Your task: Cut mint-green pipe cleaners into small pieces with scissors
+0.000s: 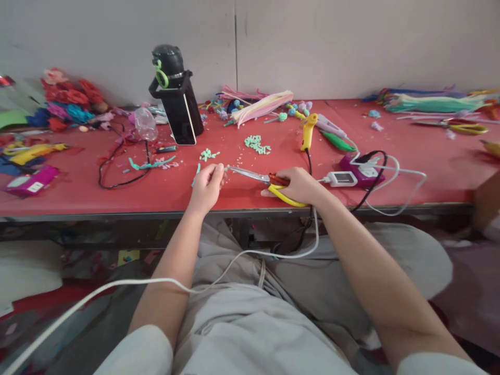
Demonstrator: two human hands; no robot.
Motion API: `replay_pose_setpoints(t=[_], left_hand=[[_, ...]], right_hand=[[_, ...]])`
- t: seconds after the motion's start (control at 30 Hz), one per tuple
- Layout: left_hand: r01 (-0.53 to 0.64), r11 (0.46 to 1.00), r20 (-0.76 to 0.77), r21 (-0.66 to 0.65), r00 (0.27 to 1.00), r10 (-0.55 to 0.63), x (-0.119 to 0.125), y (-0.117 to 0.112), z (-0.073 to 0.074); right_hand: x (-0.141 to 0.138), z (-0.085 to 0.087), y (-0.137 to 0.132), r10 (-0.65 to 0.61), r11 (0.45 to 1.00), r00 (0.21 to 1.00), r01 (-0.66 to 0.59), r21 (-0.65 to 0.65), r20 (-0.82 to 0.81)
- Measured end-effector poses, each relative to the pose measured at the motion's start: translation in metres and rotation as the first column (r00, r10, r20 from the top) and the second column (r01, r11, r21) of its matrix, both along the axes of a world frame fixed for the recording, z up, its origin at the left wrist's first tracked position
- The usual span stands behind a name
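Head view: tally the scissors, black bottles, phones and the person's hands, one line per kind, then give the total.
Scissors: 2, one in the right hand, a second pair far right.
Black bottle: 1
Phone: 1
Hands: 2, the left hand pinching a teal strand.
Total: 6

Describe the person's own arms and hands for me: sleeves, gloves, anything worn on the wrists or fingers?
The left hand and right hand are ungloved, and no ring, watch or band shows on either. Both forearms are uncovered up to short sleeves. The left sleeve and right sleeve are plain pale grey-white cloth with no print or markings, seen only at the bottom edge of the view.
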State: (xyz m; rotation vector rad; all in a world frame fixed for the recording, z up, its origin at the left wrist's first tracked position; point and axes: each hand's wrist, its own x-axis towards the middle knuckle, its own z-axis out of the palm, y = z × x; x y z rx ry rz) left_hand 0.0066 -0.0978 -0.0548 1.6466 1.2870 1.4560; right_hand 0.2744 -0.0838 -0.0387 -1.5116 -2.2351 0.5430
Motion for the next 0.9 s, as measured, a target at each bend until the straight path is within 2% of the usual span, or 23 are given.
replay_pose_setpoints(t=[0.9], left_hand=[[-0.012, 1.0, -0.022, 0.019, 1.0, 0.013, -0.002, -0.0004, -0.0002]], right_hand=[[-0.0001, -0.0016, 0.002, 0.002, 1.0, 1.0, -0.002, -0.01, -0.007]])
